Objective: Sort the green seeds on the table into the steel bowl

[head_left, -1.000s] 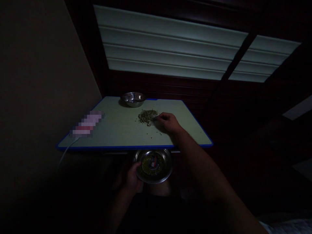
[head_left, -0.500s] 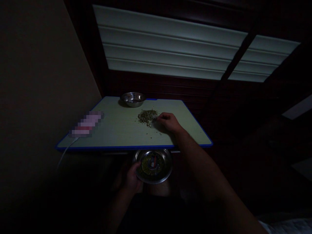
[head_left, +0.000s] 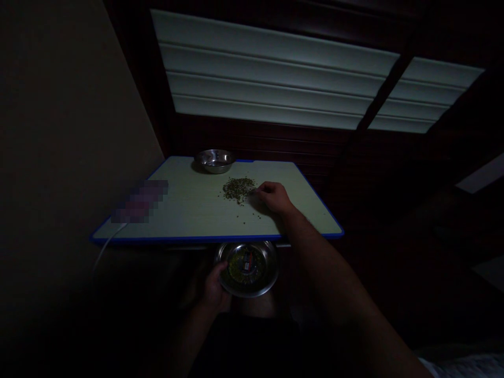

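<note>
Below the table's front edge, my left hand (head_left: 216, 285) grips the rim of a round metal bowl (head_left: 271, 278), thumb over the edge. Small green bits and something with a printed label (head_left: 247, 262) lie inside that bowl. Over the table, my right hand (head_left: 274, 197) is closed, fingertips pinched together at the right side of a loose pile of small greenish beans or seeds (head_left: 237, 188). What the pinch holds, if anything, is too dark and small to make out. A few stray seeds lie in front of the pile.
The pale table (head_left: 192, 210) has a blue edge. A second metal bowl (head_left: 214, 161) stands at its back left. On the left lies a blurred-out pinkish object (head_left: 139, 202) with a white cable (head_left: 103, 249). Behind are dark wood and pale slatted panels (head_left: 268, 73).
The blurred-out object on the left has gone darker. Both hands, the held bowl and the pile look nearly the same as before.
</note>
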Motion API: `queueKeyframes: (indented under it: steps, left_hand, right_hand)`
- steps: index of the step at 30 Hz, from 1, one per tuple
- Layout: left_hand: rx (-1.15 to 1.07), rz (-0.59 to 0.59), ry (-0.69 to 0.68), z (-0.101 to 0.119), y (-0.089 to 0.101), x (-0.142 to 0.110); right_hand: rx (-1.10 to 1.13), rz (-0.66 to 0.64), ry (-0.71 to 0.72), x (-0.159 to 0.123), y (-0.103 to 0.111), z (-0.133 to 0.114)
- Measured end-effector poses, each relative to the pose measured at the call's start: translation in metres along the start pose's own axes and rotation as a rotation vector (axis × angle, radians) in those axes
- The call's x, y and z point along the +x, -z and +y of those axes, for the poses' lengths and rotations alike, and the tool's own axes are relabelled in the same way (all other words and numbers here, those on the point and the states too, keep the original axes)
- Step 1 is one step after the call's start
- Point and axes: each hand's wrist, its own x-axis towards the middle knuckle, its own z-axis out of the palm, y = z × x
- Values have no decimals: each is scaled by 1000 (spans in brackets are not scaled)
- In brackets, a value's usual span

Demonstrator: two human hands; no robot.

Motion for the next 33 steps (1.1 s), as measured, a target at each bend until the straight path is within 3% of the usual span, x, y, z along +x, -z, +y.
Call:
queueKeyframes:
  steps: [8, 20, 26, 33]
  left_hand:
    - [-16, 10, -5, 1, -3, -2]
    - [-30, 37, 35, 2, -9, -7]
    - [-78, -4, 10, -7, -1, 5]
    - [-201, -19, -78, -4, -1, 5]
  right_hand:
    - [117, -104, -5, -3, -2, -2]
    - [123, -127, -61, -3, 1, -4]
    - [129, -16, 35, -2, 4, -6]
    - [36, -28, 129, 0, -5, -19]
